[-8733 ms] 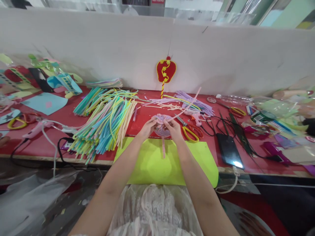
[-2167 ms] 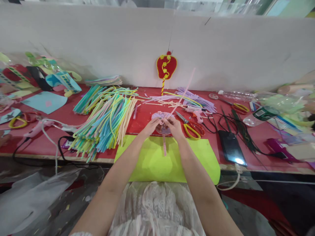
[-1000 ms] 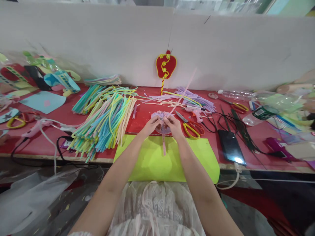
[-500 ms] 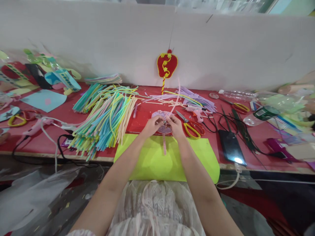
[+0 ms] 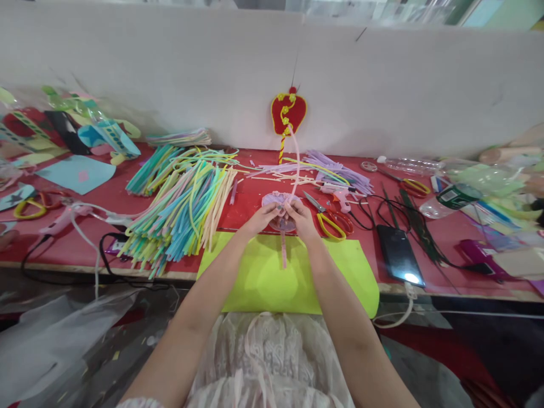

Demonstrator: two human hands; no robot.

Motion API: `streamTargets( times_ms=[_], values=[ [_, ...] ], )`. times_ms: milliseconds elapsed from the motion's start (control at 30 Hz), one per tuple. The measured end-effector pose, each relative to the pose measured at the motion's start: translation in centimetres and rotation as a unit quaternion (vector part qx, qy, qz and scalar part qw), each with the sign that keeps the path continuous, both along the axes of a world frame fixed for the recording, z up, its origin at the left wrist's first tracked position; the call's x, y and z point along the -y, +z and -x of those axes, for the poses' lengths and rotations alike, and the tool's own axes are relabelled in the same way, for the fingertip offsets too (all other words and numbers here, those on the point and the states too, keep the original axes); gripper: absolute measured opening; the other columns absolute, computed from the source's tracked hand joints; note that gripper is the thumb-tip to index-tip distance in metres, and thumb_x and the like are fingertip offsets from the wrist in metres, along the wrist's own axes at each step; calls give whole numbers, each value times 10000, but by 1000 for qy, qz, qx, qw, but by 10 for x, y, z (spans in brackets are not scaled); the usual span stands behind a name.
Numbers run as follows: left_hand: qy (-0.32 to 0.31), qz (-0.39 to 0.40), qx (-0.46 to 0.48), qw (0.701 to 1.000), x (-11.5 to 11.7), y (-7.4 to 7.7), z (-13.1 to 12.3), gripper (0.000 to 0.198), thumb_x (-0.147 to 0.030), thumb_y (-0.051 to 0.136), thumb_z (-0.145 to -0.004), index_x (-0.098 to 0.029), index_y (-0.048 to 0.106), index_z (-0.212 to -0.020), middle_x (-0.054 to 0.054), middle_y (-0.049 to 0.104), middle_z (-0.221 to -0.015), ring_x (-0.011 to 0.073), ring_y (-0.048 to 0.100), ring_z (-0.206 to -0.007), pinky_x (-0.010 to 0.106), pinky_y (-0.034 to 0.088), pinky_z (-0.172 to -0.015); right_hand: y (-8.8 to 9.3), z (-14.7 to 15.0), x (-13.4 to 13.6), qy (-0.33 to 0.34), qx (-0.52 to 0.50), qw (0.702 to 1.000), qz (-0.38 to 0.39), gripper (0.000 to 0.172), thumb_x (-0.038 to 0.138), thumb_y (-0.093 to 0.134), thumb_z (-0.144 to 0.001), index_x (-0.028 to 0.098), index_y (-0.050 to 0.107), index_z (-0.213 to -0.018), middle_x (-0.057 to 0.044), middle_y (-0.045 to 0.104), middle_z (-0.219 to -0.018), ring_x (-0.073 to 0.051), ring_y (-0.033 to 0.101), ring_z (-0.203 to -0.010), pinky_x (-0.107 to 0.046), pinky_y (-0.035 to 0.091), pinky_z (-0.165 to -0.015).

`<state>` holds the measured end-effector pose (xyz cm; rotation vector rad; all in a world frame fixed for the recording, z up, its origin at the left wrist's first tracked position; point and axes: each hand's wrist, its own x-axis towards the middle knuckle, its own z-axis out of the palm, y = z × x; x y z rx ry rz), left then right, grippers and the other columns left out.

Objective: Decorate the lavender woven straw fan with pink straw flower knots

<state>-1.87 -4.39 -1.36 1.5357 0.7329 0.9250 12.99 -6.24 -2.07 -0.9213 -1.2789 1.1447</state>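
Observation:
A pale pink pipe cleaner (image 5: 298,158) rises in a curve from between my two hands, its free end in front of the red fan. My right hand (image 5: 302,220) pinches its lower part, and my left hand (image 5: 262,217) is closed at the same spot, fingertips meeting the right ones. Beneath them lies a round lilac fan (image 5: 269,198) made of pipe cleaners, with a pink handle (image 5: 284,252) pointing toward me. My fingers cover much of the fan's middle, so the pipe cleaner's lower end is hard to make out.
Left of my hands spreads a big heap of coloured pipe cleaners (image 5: 178,209). Scissors (image 5: 330,222) and a pink glue gun (image 5: 340,195) lie to the right, with a phone (image 5: 399,255) beyond. A red fan (image 5: 289,113) leans at the back; a yellow-green sheet (image 5: 255,283) hangs over the edge.
The pink pipe cleaner's free end has swung left and bent over more. Both hands have shifted slightly at the fingertips; the lilac fan stays in place.

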Motion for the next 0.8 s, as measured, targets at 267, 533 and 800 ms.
streamTargets(
  times_ms=[267, 533, 800],
  values=[
    [-21, 100, 24, 994, -2, -6, 1, 459, -550, 620, -676, -144, 578, -887, 3, 567, -715, 122, 544, -609, 262, 468, -591, 6, 0, 4, -1, 25, 1000, 2, 333, 520, 614, -727, 202, 547, -657, 43, 499, -512, -98, 465, -464, -254, 409, -508],
    [-29, 116, 33, 992, -3, -8, 1, 425, -533, 618, -696, -131, 581, -828, 17, 589, -714, 126, 560, -605, 267, 474, -578, 7, 1, 4, 13, 20, 1000, 2, 358, 545, 604, -725, 211, 507, -640, 57, 441, -495, -99, 464, -448, -257, 407, -489],
    [-55, 111, 37, 992, -1, -7, 1, 431, -527, 658, -672, -123, 565, -793, -4, 565, -679, 97, 534, -582, 238, 449, -575, 2, 1, 1, 0, 8, 1000, -11, 337, 526, 603, -738, 212, 510, -660, 51, 461, -522, -97, 463, -450, -256, 404, -476]
  ],
)
